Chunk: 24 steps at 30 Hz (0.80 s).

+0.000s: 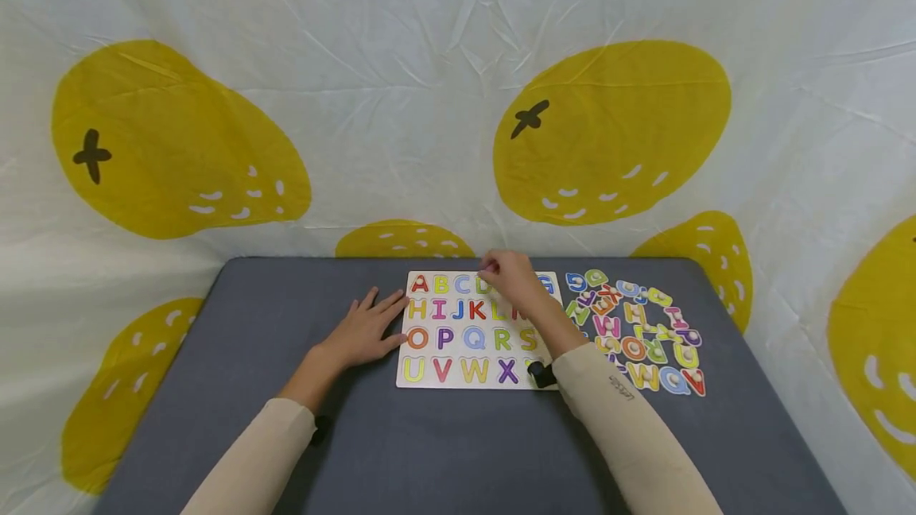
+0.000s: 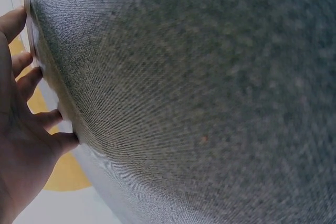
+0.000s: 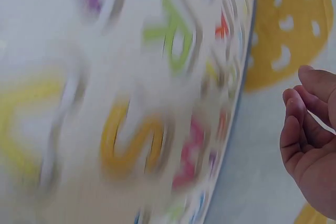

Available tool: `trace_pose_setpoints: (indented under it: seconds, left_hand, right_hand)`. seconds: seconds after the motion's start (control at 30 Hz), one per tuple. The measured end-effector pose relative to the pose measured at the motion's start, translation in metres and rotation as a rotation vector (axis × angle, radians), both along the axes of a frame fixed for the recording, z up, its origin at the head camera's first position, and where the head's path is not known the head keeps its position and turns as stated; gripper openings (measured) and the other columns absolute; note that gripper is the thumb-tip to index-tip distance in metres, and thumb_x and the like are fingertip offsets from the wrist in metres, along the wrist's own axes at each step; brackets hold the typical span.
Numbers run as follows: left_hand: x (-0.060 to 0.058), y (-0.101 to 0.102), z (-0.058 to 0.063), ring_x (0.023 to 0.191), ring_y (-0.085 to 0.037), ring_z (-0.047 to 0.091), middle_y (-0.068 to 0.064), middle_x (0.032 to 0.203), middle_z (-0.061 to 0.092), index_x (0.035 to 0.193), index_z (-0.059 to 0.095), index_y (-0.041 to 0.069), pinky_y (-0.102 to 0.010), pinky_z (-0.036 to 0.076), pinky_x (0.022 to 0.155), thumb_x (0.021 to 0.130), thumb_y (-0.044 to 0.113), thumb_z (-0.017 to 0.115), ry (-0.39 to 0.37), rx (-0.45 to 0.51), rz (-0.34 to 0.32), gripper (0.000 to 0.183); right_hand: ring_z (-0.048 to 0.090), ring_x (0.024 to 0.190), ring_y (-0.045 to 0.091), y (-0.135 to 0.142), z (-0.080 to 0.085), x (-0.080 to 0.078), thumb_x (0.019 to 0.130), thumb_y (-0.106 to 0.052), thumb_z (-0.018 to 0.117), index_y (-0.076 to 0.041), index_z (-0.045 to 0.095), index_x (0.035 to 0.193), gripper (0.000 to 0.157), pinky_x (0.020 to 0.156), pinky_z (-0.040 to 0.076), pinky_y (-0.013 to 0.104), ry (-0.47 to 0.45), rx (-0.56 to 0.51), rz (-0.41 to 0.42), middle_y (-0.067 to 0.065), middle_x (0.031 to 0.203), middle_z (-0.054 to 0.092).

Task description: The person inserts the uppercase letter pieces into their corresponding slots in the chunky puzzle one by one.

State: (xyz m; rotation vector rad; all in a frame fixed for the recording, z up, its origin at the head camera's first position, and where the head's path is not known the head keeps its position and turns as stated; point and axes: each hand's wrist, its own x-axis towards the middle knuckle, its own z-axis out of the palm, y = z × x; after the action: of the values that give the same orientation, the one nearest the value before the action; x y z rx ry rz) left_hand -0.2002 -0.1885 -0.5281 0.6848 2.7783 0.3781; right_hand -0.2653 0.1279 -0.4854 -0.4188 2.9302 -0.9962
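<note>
A white alphabet board with coloured letters in rows lies on the dark table. My left hand rests flat with fingers spread at the board's left edge, its thumb beside the orange O. In the left wrist view that hand shows its fingers along the edge. My right hand is over the board's top row, thumb and fingers drawn together around a small purplish piece, mostly hidden by the fingers. The right wrist view shows the curled fingers. A red A piece with a knob sits top left.
To the board's right lies a loose heap of knobbed letter pieces, among them an orange O, a blue Q and a red V. A white cloth printed with yellow fruit hangs behind the table.
</note>
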Motion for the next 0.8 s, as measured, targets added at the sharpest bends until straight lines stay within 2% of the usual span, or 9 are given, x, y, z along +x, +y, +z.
trace_pose_setpoints:
  seconds: [0.2, 0.5, 0.8]
  left_hand:
    - [0.001, -0.002, -0.003, 0.156, -0.051, 0.015, -0.006, 0.171, 0.027, 0.165, 0.03, 0.019, -0.076, 0.019, 0.118, 0.103, 0.054, 0.055, 0.004, 0.012, 0.005, 0.076]
    - [0.002, -0.002, -0.004, 0.156, -0.051, 0.015, -0.005, 0.171, 0.028, 0.165, 0.03, 0.02, -0.076, 0.017, 0.118, 0.102, 0.052, 0.057, -0.002, 0.025, 0.007, 0.075]
    - [0.001, -0.001, -0.002, 0.156, -0.051, 0.016, -0.005, 0.171, 0.028, 0.165, 0.031, 0.021, -0.076, 0.018, 0.118, 0.102, 0.053, 0.056, 0.01, 0.016, 0.008, 0.075]
  right_hand:
    - [0.065, 0.086, 0.025, 0.06, 0.01, 0.009, 0.098, -0.017, 0.072, -0.003, 0.073, 0.108, 0.017, 0.08, 0.054, 0.042, 0.02, 0.048, -0.044, 0.01, 0.095, 0.072]
    - [0.065, 0.092, 0.03, 0.143, 0.01, 0.024, 0.101, -0.018, 0.068, 0.0, 0.069, 0.12, 0.026, 0.084, 0.055, 0.048, 0.004, 0.093, -0.113, 0.015, 0.103, 0.072]
    - [0.064, 0.089, 0.033, 0.219, 0.007, 0.042, 0.101, -0.02, 0.067, 0.0, 0.069, 0.117, 0.026, 0.079, 0.053, 0.05, 0.019, 0.166, -0.207, 0.019, 0.101, 0.072]
